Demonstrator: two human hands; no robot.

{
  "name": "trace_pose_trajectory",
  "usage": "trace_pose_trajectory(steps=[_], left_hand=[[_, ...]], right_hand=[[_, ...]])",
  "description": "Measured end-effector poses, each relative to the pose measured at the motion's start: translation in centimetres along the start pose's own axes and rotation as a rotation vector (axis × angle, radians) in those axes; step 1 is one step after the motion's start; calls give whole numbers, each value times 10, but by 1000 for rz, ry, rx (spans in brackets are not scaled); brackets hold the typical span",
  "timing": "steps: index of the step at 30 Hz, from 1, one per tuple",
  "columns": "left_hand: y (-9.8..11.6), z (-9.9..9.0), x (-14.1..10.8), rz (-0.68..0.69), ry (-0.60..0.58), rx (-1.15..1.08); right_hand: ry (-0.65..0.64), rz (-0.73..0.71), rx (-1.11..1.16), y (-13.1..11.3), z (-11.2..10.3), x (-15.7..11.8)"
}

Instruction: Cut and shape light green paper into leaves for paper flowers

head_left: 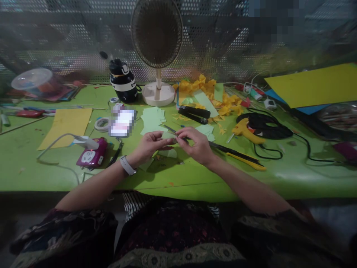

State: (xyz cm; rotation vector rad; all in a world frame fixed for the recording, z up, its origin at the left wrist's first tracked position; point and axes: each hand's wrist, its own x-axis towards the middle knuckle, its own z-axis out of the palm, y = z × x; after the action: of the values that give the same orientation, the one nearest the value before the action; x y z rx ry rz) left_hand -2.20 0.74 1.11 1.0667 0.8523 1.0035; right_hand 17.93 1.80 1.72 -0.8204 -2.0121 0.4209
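Between both hands is a small pale green paper piece [167,136]. My left hand [150,146] pinches it from the left, thumb on top. The fingertips of my right hand [196,144] are pressed together at its right end, near a thin dark tool [169,128] whose tip points up and left. Just beyond the hands lies a stack of pale green paper [152,120], and more green pieces [206,131] are to the right. Another green piece [167,153] rests on the table below my hands.
A black stapler [194,114], orange paper flowers [200,89] and a fan [158,93] stand beyond. To the right are a yellow-black cutter [245,160] and a yellow glue gun [247,131]. Leftward are a lit phone [122,123], tape roll [102,124] and purple socket block [92,153].
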Motion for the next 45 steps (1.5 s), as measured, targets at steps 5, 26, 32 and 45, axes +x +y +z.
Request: trace_pose_trajectory(steps=[5, 26, 32, 45], left_hand=[[2, 1, -1, -23, -28, 37], [0, 2, 1, -19, 0, 34], [-2, 1, 2, 0, -6, 37], [-3, 2, 0, -38, -15, 62]], right_hand=[[14, -11, 0, 0, 0, 1], [-38, 70, 61, -1, 0, 1], [-37, 285, 190, 1, -1, 3], [-195, 174, 64, 5, 3, 3]])
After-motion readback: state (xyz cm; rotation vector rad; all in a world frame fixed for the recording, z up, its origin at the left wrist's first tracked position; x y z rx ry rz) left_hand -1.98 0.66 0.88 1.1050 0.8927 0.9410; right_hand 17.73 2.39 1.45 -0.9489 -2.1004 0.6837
